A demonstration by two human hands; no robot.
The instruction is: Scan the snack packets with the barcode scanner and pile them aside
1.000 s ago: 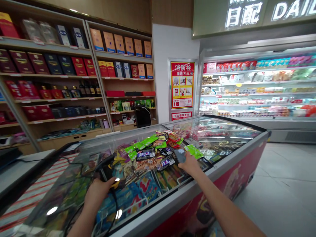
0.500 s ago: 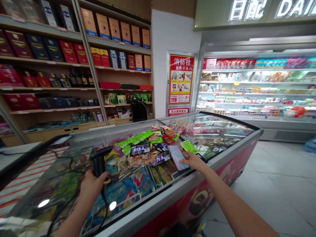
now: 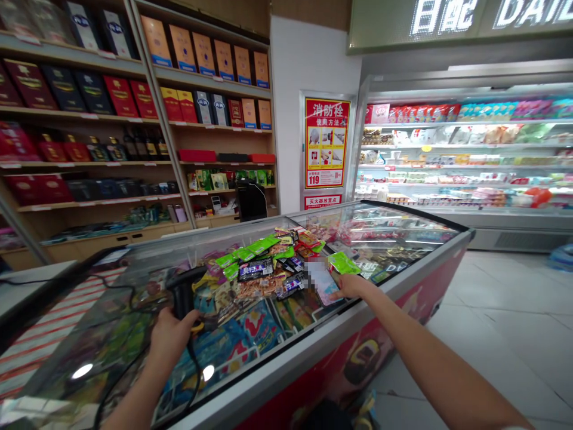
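Observation:
My left hand (image 3: 173,329) is wrapped round the handle of a black barcode scanner (image 3: 182,294), whose cable hangs down over the freezer glass. In my right hand (image 3: 351,288) is the edge of a phone (image 3: 323,283), held low over the glass with part of its screen pixelated. Left of the phone lies a pile of small snack packets, with green packets (image 3: 262,245) and a dark packet (image 3: 255,270) among them. Another green packet (image 3: 344,263) rests just beyond my right hand.
The chest freezer (image 3: 286,365) spans the view, with bagged goods under its glass. Shelves of boxes (image 3: 120,95) stand at the back left, a lit dairy cooler (image 3: 492,224) at the back right. Tiled floor (image 3: 501,316) shows at the right.
The view has shifted slightly. Both hands keep their holds, on the scanner and the phone, and the packets lie as before.

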